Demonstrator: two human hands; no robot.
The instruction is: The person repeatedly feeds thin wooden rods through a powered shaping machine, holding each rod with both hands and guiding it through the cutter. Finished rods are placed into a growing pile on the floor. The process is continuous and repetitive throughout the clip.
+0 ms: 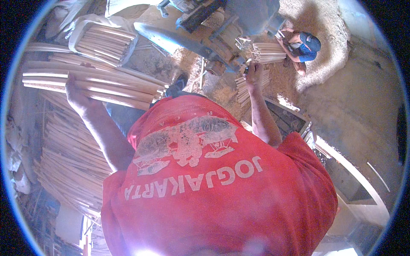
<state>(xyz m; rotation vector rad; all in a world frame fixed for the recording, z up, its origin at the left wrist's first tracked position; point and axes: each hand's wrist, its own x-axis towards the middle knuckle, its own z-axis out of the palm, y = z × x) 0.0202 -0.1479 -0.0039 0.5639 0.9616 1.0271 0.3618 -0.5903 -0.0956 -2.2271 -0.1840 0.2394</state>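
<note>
At the far left, a pile of sticks (pixel 72 145) lies with its lengths roughly aligned, probably for easy lifting. Beyond its upper edge, a sack (pixel 81 26) wraps more sticks, presumably to keep them together. The left hand (pixel 80 97) holds a bundle (pixel 117 89) nearer its left end, thumb over the side; the right end comes close to the wearer's waist, which may help steady the length. The bundle's left end juts past the hand, and the sack lies close beyond it, so sideways swings look tight. A gap separates its right end from the machine (pixel 252 19).

The right hand (pixel 254 73) is curled at the machine's near edge, beside a small dark part; whether it grips that part cannot be told. A small stack (pixel 252 89) lies just below that hand, narrowing the room there. Farther right, a larger stack (pixel 268 53) sits between the machine and a co-worker (pixel 304 51), perhaps kept within reach. Sawdust (pixel 326 64) spreads beyond the co-worker.
</note>
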